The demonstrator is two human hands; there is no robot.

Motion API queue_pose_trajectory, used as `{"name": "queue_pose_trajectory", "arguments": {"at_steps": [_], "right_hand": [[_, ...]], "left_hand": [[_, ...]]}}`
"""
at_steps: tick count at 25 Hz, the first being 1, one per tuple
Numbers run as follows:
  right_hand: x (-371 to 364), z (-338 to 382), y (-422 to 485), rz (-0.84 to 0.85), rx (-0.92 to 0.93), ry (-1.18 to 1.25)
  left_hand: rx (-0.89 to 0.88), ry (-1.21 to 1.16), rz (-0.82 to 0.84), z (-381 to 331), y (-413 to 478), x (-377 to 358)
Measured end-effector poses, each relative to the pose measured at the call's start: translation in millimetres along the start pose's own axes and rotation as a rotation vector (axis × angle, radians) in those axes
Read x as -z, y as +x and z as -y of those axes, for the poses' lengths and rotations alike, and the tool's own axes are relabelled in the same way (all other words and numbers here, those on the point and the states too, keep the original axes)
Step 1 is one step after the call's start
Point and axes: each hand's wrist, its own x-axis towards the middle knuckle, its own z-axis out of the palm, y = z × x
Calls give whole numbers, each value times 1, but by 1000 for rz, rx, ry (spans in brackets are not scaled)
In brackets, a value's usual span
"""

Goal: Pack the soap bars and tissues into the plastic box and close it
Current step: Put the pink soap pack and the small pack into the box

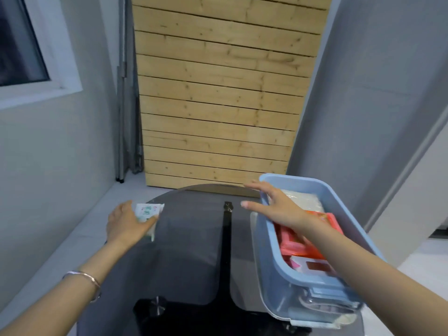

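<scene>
Nearest me, the plastic box [271, 275] is sitting open-topped at the right of the dark glass table [189, 251], and it seems to be hanging a little over the edge. Pink soap bars [298, 243] are lying in its near half. A little further in, the right hand [278, 206] is reaching across the box's left rim, fingers straight and spread apart, holding nothing. I cannot tell whether the palm is touching the rim. Over at the left, the left hand [126, 223] is curling fingers and thumb round a small tissue packet [146, 210] low over the tabletop. A pale pack [303, 202] is filling the box's far end. I'd say the packet is wanting a firm grip, a clean lift across, and laying flat on the soaps, with the right hand steadying the rim.
</scene>
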Motion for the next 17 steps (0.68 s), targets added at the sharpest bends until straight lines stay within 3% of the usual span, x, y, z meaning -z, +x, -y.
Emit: {"name": "queue_pose_trajectory", "arguments": {"at_steps": [5,11,15,17], "right_hand": [[-8,-7,0,-17,6,-63],[-8,-9,0,-21,13,-59],[-2,-5,-3,-21,55,-51],[15,-5,-5,-107,79,8]], "left_hand": [[64,-45,98,12,9,-18],[58,63,43,-1,13,-27],[-47,-173,96,-36,1,-18],[-172,-334,123,-74,-9,-8]]}}
